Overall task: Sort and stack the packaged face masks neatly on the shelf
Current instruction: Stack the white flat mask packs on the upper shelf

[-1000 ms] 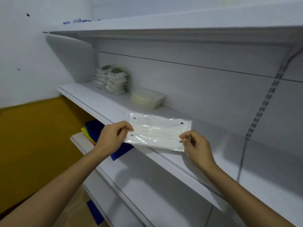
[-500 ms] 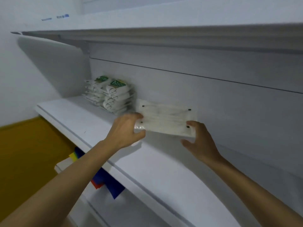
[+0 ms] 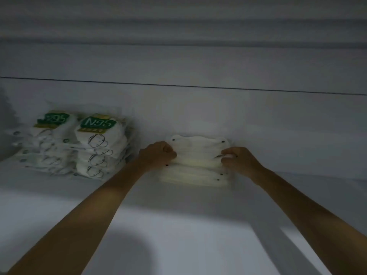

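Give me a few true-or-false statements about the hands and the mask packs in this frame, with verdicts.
1. The left hand and the right hand both grip the top packet. True.
2. The top packet sits on a stack of flat packets. True.
3. The N95 packs stand to the right of that stack. False: they are on its left.
4. The N95 packs touch the stack of flat packets. False: they stand apart on the shelf.
5. The N95 packs form two piles side by side. True.
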Action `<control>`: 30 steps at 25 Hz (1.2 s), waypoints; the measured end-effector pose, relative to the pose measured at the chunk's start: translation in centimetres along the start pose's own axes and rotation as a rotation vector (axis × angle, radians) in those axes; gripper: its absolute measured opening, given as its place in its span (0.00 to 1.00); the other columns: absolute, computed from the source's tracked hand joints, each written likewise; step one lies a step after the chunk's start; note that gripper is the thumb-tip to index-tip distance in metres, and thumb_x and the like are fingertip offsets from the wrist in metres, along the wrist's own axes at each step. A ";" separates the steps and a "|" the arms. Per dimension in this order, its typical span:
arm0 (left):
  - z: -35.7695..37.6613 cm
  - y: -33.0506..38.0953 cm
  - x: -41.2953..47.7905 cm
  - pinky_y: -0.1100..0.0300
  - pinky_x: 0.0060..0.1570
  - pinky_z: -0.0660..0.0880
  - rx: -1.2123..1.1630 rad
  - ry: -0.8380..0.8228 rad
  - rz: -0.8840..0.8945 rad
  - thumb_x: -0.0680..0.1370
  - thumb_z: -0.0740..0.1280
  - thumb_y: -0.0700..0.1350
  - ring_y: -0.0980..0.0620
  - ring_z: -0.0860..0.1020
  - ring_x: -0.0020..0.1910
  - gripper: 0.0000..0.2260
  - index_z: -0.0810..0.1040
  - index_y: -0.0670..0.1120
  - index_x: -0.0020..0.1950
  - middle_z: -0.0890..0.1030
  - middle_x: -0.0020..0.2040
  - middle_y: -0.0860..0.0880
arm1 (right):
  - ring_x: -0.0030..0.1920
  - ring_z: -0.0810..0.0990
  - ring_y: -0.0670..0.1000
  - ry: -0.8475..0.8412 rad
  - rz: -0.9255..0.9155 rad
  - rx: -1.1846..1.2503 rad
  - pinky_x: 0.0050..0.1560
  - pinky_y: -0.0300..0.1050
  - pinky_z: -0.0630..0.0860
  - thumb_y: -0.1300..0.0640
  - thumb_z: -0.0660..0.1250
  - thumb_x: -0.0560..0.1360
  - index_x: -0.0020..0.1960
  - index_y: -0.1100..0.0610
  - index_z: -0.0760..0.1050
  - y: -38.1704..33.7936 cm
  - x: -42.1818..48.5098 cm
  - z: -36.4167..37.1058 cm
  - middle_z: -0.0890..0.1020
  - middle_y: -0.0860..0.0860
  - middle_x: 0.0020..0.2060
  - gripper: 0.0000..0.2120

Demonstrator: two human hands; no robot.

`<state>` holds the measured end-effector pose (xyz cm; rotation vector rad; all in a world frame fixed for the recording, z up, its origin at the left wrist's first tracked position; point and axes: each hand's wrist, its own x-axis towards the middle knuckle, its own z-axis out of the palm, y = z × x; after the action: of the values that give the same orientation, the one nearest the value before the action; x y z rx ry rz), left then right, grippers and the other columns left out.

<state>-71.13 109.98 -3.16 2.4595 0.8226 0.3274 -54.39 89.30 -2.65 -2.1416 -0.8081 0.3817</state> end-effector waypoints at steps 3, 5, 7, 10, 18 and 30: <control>-0.6 -0.9 1.5 0.56 0.46 0.72 -0.135 0.034 0.085 0.71 0.69 0.64 0.52 0.78 0.40 0.16 0.74 0.52 0.38 0.77 0.36 0.56 | 0.36 0.75 0.51 0.067 0.127 0.266 0.39 0.42 0.71 0.58 0.68 0.74 0.50 0.65 0.80 -1.4 -1.0 -0.3 0.78 0.56 0.40 0.10; -0.6 -1.5 1.6 0.58 0.42 0.71 -0.120 -0.016 0.121 0.66 0.69 0.68 0.55 0.78 0.39 0.20 0.75 0.52 0.38 0.78 0.33 0.59 | 0.40 0.79 0.52 0.074 0.144 0.212 0.43 0.44 0.74 0.53 0.70 0.73 0.49 0.61 0.81 -1.7 -1.4 0.2 0.80 0.54 0.42 0.11; -0.2 -2.1 1.4 0.55 0.49 0.75 -0.112 -0.067 0.118 0.61 0.66 0.71 0.54 0.80 0.45 0.24 0.75 0.52 0.40 0.81 0.38 0.59 | 0.55 0.79 0.53 0.090 0.133 -0.066 0.57 0.50 0.72 0.42 0.70 0.71 0.51 0.50 0.81 -0.8 -1.6 1.2 0.80 0.51 0.54 0.14; 0.9 -2.7 0.8 0.50 0.63 0.66 0.139 0.338 0.340 0.61 0.63 0.74 0.48 0.73 0.62 0.28 0.76 0.53 0.46 0.74 0.62 0.50 | 0.72 0.63 0.54 0.259 -0.026 -0.558 0.72 0.54 0.55 0.24 0.60 0.65 0.64 0.42 0.72 0.3 -2.5 2.1 0.64 0.52 0.72 0.34; 5.6 -0.6 1.5 0.49 0.42 0.78 0.560 0.388 0.842 0.53 0.74 0.70 0.42 0.81 0.48 0.45 0.73 0.45 0.63 0.81 0.53 0.44 | 0.66 0.72 0.57 0.132 -0.470 -0.913 0.64 0.53 0.68 0.29 0.67 0.63 0.73 0.54 0.63 0.2 -1.5 5.3 0.72 0.56 0.68 0.47; 5.6 -1.7 1.0 0.40 0.64 0.68 0.589 0.575 0.930 0.71 0.56 0.71 0.42 0.74 0.63 0.36 0.72 0.46 0.68 0.75 0.67 0.42 | 0.64 0.75 0.57 0.233 -0.582 -0.922 0.66 0.55 0.67 0.24 0.51 0.68 0.72 0.55 0.66 0.9 -1.5 3.8 0.74 0.58 0.66 0.45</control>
<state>-69.06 109.54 -8.74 3.2259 -0.1604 1.3209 -57.07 90.11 -5.80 -2.5073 -1.6082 -0.6581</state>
